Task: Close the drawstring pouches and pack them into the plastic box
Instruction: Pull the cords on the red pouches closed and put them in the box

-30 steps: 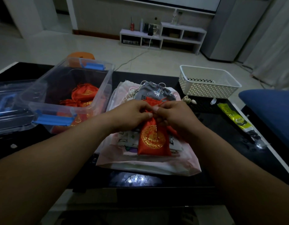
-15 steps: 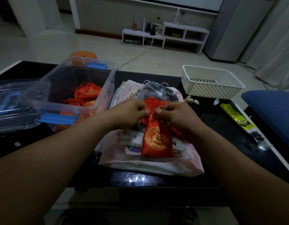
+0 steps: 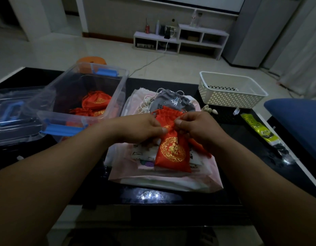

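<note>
A red drawstring pouch point(image 3: 173, 153) with a gold emblem lies on a pile of flat pouches point(image 3: 164, 178) in the middle of the black table. My left hand point(image 3: 141, 128) and my right hand point(image 3: 194, 126) pinch its gathered neck from either side. A grey printed pouch point(image 3: 173, 102) lies behind it. The clear plastic box point(image 3: 118, 89) with blue handles stands to the left, holding several closed red pouches point(image 3: 96, 102).
The box's clear lid point(image 3: 9, 110) lies at the far left. A white perforated basket point(image 3: 230, 96) stands at the back right, with a yellow packet point(image 3: 258, 126) and a blue cushion point(image 3: 299, 119) to the right. Small shells point(image 3: 209, 109) sit by the basket.
My hands have drawn slightly apart at the pouch's neck, and the top of the pouch is more gathered. The pouch stays on the pile.
</note>
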